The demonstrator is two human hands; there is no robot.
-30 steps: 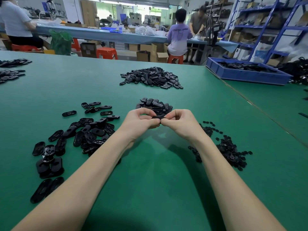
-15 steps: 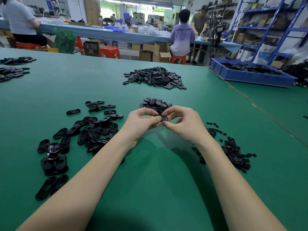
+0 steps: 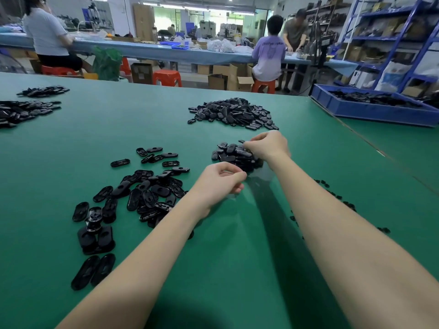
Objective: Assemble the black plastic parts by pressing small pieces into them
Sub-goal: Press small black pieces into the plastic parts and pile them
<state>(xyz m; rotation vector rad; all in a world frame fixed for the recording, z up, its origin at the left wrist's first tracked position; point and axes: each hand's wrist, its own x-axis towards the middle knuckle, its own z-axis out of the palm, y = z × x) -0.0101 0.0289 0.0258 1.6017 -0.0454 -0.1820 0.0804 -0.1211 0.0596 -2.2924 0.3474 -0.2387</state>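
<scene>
Green table (image 3: 237, 269) under both bare forearms in the head view. Right hand (image 3: 267, 144) reached forward onto the near small heap of black plastic parts (image 3: 231, 154), fingers curled down into its far edge; pinching a part or not, impossible to tell. Left hand (image 3: 219, 181) just short of that heap, fingers curled in toward thumb, nothing visibly held. Scattered oval parts (image 3: 142, 193) to the left; tiny pieces (image 3: 342, 200) beyond the right forearm.

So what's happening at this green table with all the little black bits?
A person is putting together black plastic parts by hand. The right hand reaches into the small pile of oval pieces straight ahead, fingers curled on one of them. The left hand hovers just short of that pile, fingers curled; whether it holds anything cannot be seen.
</scene>
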